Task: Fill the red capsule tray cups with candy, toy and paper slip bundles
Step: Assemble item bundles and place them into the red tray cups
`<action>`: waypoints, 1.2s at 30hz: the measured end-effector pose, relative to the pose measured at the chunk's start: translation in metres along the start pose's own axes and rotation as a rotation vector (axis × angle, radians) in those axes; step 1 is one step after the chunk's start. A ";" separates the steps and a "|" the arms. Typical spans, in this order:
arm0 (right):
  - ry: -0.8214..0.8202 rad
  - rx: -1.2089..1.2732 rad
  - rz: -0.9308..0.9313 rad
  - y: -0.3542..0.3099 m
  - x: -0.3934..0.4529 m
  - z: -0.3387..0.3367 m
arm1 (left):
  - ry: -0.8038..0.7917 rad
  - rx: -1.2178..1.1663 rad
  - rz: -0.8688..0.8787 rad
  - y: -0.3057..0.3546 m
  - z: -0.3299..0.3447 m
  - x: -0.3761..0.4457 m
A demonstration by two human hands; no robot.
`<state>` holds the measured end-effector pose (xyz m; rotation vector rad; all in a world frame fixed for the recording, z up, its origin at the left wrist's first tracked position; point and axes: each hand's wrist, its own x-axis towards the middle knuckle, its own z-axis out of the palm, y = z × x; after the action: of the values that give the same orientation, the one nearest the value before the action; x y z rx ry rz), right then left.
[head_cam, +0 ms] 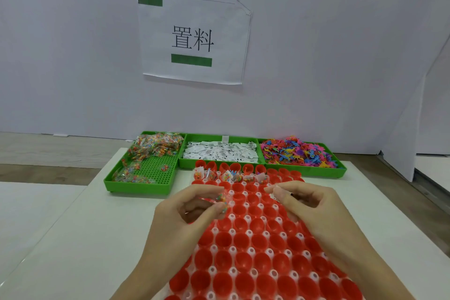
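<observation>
A red capsule tray (pixel 253 246) with several empty red cups lies on the white table in front of me. Several cups in its second row hold candy, toy and paper slip bundles (pixel 231 175). My left hand (pixel 185 212) hovers over the tray's left side and pinches a clear candy packet (pixel 220 198) with coloured beads. My right hand (pixel 309 204) is over the tray's right side, fingers curled round a white paper slip (pixel 274 193); whether it also holds a toy is hidden.
Three green bins stand behind the tray: candy packets (pixel 155 147) at left, white paper slips (pixel 221 152) in the middle, colourful plastic toys (pixel 297 152) at right. A white partition with a taped paper sign (pixel 193 39) rises behind them.
</observation>
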<state>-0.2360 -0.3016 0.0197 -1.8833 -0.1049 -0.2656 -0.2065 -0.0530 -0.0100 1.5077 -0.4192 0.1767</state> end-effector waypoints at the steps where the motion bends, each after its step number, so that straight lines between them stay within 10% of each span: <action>1: -0.027 0.031 0.020 0.000 -0.003 0.001 | -0.024 -0.022 -0.010 0.003 0.002 -0.002; 36: -0.064 0.327 0.092 -0.013 -0.021 0.046 | -0.011 -0.088 -0.154 0.010 0.020 -0.010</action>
<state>-0.2530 -0.2530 0.0132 -1.5667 -0.0981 -0.1170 -0.2228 -0.0710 -0.0045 1.4482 -0.3141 0.0285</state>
